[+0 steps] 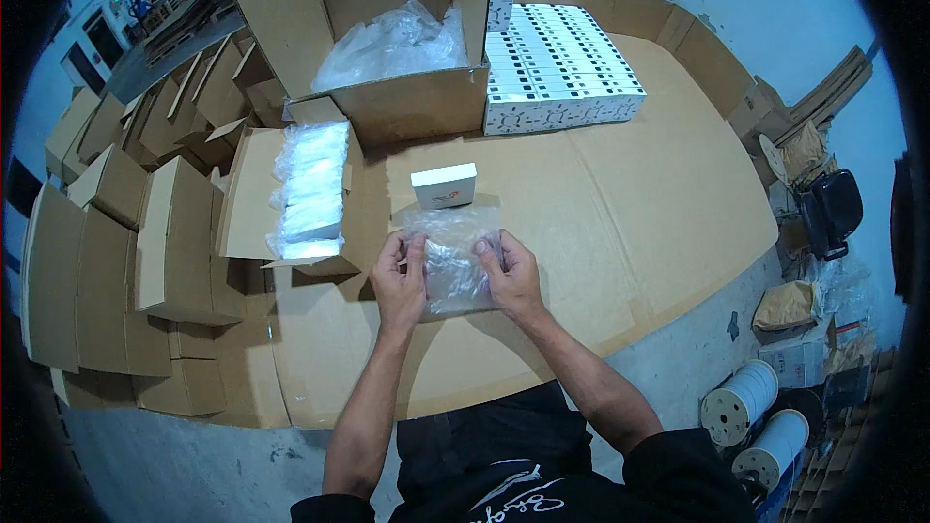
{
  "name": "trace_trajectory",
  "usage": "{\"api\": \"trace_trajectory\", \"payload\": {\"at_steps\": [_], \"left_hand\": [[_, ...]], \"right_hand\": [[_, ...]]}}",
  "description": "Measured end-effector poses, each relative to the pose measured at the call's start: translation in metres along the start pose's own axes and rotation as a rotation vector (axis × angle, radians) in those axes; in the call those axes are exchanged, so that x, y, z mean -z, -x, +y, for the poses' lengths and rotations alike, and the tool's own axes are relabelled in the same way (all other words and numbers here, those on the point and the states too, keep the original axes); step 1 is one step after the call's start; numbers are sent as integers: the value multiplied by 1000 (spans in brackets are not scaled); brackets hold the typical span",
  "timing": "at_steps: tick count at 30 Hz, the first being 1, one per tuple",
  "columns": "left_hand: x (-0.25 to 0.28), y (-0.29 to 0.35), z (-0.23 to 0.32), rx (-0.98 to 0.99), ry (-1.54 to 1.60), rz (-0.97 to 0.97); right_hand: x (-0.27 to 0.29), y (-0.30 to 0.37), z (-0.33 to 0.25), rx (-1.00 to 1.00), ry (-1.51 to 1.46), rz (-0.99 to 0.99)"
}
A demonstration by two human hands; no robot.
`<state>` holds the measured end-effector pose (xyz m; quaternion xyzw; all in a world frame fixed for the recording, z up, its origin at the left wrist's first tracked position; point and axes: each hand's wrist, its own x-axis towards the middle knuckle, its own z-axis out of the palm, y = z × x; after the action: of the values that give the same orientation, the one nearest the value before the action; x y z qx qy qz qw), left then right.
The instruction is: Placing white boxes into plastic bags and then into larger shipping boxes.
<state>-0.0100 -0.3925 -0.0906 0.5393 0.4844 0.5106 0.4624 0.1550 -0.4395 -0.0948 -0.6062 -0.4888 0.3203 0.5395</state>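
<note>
Between my hands is a clear plastic bag (453,266), held over the cardboard-covered table. My left hand (399,276) pinches its left side with the thumb on top. On the opposite side, my right hand (511,271) grips the bag the same way. Just beyond the bag stands a small white box (444,186) with a little red mark on its front. To the left, an open carton (254,196) holds a row of white boxes wrapped in clear plastic (312,196). Whether anything lies inside the bag I cannot tell.
A big open carton (407,107) full of clear plastic bags (397,46) stands at the back. Right of it sit stacked white boxes (562,68). Several empty cartons (179,242) crowd the left side. Cable spools (741,402) and a black chair (830,213) are at the right.
</note>
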Motion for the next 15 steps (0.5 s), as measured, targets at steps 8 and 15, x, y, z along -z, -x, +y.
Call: {"api": "trace_trajectory", "payload": {"at_steps": [8, 15], "left_hand": [[1, 2, -3, -37, 44, -97], [1, -3, -10, -87, 67, -63]], "right_hand": [[29, -44, 2, -193, -573, 37], [31, -62, -44, 523, 263, -83]]}}
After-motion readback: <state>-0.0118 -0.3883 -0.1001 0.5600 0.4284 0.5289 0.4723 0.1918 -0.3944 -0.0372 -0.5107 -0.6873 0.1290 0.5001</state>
